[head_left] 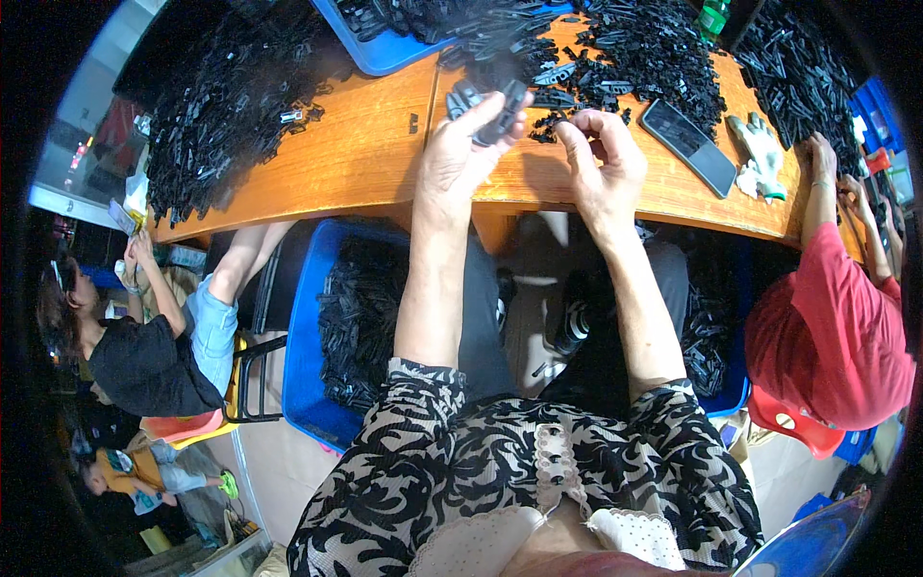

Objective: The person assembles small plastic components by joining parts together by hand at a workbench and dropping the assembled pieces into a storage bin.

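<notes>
Raised over the front of the wooden table (356, 168), my left hand (450, 168) grips a dark, elongated black plastic part (506, 113) between thumb and fingers. Another grey-black piece (463, 98) shows beside that thumb, partly blurred. To its right is my right hand (611, 178), fingers curled and thumb tip pressed toward the forefinger. Whatever it pinches, if anything, is too small to make out. Small black pieces (548, 127) lie on the wood between the two hands. Beyond them spreads a heap of small black parts (654, 58).
A smartphone (687, 146) and a white work glove (760, 154) lie right of my hands. Another black heap (226, 115) covers the table's left. A blue tray (385, 60) stands at the back; a blue bin (306, 356) of parts sits below. People sit at both sides.
</notes>
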Demonstrator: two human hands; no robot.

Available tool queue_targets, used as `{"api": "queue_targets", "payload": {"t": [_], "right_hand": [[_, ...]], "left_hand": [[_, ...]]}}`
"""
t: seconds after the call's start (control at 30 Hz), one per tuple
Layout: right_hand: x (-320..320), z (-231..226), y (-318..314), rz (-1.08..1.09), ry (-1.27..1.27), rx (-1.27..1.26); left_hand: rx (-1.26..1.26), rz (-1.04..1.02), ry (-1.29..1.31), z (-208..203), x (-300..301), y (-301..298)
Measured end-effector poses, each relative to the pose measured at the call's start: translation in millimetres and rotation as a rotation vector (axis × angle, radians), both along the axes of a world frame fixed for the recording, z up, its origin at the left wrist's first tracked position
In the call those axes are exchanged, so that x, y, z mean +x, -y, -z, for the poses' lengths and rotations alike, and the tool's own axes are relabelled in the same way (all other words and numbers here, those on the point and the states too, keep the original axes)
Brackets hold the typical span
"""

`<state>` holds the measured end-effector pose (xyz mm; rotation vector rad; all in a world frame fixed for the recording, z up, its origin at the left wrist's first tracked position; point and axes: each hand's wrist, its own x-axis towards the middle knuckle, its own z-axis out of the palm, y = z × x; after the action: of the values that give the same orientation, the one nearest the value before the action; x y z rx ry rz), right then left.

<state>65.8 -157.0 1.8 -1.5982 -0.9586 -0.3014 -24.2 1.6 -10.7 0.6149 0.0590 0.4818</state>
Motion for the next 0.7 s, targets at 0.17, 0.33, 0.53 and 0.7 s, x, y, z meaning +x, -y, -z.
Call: {"api": "queue_targets", "payload": {"t": [0.17, 0.33, 0.53, 0.7], "right_hand": [[-15, -11, 0, 0.067, 0.381, 0.117], [-17, -13, 4, 0.114, 0.417, 0.139], [-19, -13, 5, 0.166, 0.445, 0.132], [-18, -15, 5, 0.182, 0.547, 0.143]], "left_hand": [[-0.163, 0.075, 0.099, -7, 9, 28], [-0.088, 0.049, 0.104, -11, 10, 36], [-0.014, -0.026, 0.066, -10, 9, 40], [-0.036, 0.000, 0.095, -12, 12, 44]]}}
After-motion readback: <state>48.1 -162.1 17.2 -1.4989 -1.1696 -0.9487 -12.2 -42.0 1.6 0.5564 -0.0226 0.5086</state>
